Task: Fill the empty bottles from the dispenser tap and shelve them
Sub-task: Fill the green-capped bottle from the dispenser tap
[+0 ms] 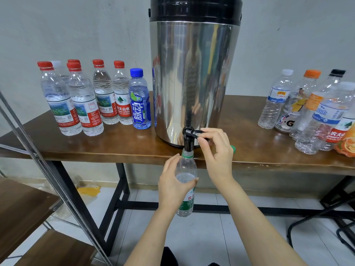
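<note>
A steel dispenser (194, 81) with a black lid stands on the brown table (134, 144). Its black tap (189, 138) hangs over the table's front edge. My left hand (173, 184) grips a clear green-labelled bottle (186, 189) upright under the spout, mouth right at the spout, uncapped. My right hand (216, 148) pinches the tap's lever. A green cap (233, 148) peeks out behind my right hand on the table.
Several capped filled bottles with red caps (80, 96) and a blue one (139, 100) stand left of the dispenser. Several empty mixed bottles (311, 112) crowd the table's right end. A metal-framed shelf with wooden boards (25, 206) stands at lower left.
</note>
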Demonstrator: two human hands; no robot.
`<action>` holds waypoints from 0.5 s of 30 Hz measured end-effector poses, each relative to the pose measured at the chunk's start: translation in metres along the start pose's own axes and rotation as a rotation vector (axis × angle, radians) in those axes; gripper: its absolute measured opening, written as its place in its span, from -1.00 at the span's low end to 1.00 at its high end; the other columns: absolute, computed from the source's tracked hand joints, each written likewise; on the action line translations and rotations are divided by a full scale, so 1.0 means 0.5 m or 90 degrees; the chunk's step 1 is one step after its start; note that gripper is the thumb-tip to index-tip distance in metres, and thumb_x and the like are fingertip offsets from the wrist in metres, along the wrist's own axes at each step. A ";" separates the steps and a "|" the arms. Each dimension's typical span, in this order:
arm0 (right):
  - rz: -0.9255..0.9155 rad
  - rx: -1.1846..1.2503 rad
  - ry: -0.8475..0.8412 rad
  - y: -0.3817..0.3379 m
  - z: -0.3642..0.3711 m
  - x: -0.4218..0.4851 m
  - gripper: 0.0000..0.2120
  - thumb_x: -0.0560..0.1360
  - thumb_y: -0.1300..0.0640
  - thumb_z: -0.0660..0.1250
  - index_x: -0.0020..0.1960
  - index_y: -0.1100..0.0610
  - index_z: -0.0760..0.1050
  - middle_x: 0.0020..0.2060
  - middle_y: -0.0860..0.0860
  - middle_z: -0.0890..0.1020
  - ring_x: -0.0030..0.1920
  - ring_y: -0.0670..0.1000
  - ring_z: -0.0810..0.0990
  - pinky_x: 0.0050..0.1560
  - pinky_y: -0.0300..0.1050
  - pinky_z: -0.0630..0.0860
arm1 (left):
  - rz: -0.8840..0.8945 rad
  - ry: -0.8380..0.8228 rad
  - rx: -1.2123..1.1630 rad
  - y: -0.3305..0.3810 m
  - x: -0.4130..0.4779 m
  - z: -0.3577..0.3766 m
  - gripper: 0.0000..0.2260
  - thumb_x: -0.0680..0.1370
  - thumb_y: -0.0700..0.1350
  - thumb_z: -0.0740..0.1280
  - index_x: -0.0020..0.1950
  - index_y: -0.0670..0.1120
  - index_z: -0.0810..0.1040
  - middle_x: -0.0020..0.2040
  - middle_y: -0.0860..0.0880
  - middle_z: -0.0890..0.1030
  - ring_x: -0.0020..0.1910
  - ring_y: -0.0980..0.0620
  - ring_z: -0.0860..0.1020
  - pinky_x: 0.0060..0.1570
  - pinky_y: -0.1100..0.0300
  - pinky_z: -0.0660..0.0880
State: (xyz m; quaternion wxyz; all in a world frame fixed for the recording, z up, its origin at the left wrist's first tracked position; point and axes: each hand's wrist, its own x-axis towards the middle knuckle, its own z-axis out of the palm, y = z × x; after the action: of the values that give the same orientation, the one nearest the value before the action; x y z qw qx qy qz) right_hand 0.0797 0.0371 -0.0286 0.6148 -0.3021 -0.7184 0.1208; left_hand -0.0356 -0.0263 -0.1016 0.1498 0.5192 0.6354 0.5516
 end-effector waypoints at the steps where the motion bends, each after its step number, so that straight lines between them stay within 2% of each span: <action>1: 0.000 0.000 0.000 0.000 0.000 0.000 -0.81 0.57 0.06 0.28 -0.04 0.15 0.61 0.03 -0.06 0.59 0.01 -0.09 0.51 -0.01 -0.36 0.42 | 0.002 0.002 -0.002 0.001 0.000 0.000 -0.31 0.29 -0.04 0.62 0.37 0.09 0.45 0.35 0.22 0.44 0.28 0.28 0.41 0.28 0.24 0.42; 8: 0.004 -0.003 -0.001 0.001 0.001 -0.001 -0.80 0.57 0.06 0.28 -0.03 0.15 0.61 0.03 -0.06 0.59 0.02 -0.11 0.51 -0.01 -0.39 0.41 | 0.002 0.003 0.000 -0.002 0.000 0.001 -0.30 0.29 -0.04 0.62 0.39 0.07 0.44 0.36 0.21 0.45 0.30 0.23 0.42 0.30 0.18 0.44; 15: 0.003 -0.002 -0.002 -0.001 0.000 -0.001 -0.81 0.57 0.07 0.28 -0.04 0.14 0.61 0.03 -0.08 0.59 0.02 -0.12 0.50 -0.01 -0.40 0.40 | 0.006 -0.005 0.002 -0.002 0.001 -0.001 -0.31 0.29 -0.04 0.62 0.38 0.09 0.45 0.36 0.21 0.44 0.28 0.27 0.41 0.27 0.25 0.40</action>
State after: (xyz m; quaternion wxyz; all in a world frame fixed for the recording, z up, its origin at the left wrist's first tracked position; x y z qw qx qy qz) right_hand 0.0796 0.0363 -0.0286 0.6130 -0.3047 -0.7187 0.1219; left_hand -0.0366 -0.0259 -0.1021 0.1485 0.5244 0.6334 0.5492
